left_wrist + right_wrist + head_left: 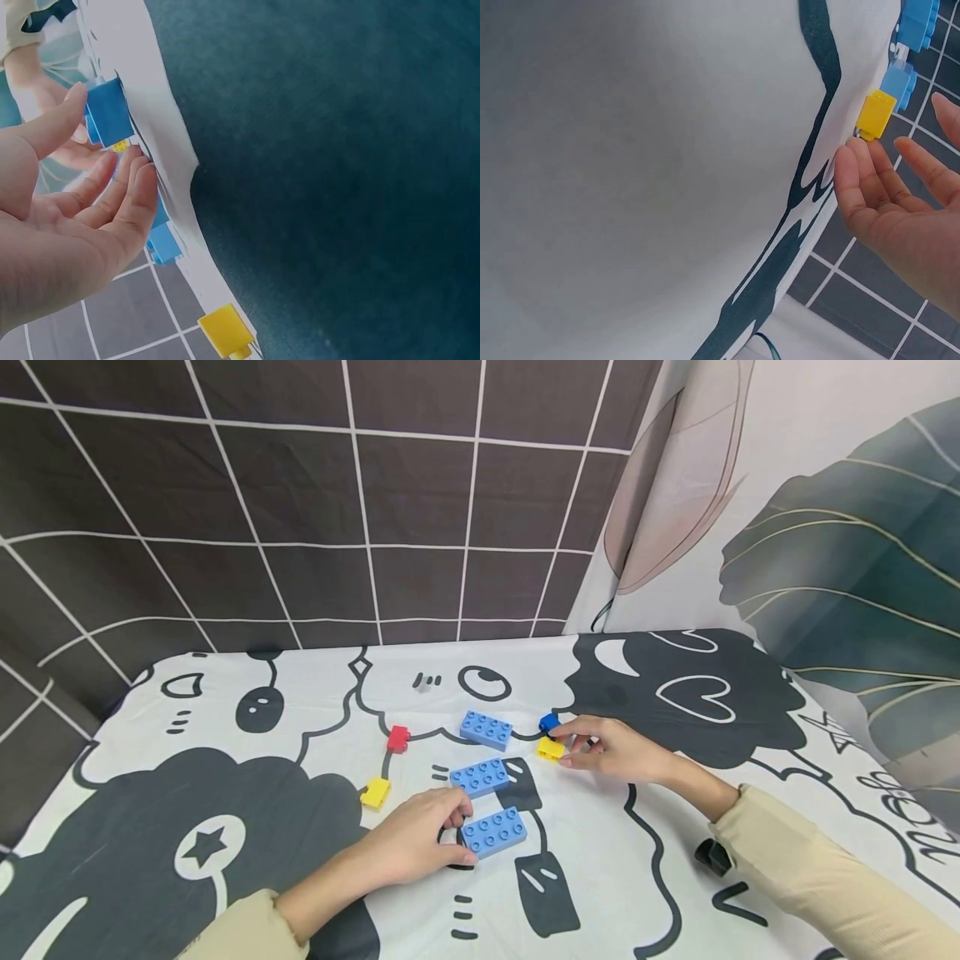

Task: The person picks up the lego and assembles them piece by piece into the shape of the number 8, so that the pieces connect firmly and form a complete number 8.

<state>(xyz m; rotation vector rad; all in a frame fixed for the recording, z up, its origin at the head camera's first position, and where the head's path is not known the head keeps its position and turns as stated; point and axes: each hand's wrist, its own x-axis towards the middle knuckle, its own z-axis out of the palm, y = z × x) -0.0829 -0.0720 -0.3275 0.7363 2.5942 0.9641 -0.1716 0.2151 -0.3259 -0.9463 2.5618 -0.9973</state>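
Observation:
My left hand (412,835) is at the left end of the nearest light blue brick (493,832), thumb and fingers spread. In the left wrist view its thumb is beside that brick (110,112). Two more light blue bricks, the middle one (480,777) and the far one (486,730), lie beyond. My right hand (618,750) reaches in from the right, its fingertips beside a small yellow brick (551,748) and a small dark blue brick (549,722). The right wrist view shows its fingers (889,180) extended; whether they touch the yellow brick is unclear.
To the left lie a small red brick (398,739) and another yellow brick (376,793). A black object (713,857) rests near the right forearm. The patterned cloth (420,910) extends back to a dark gridded backdrop (300,485), with a leaf-print curtain (847,552) at right.

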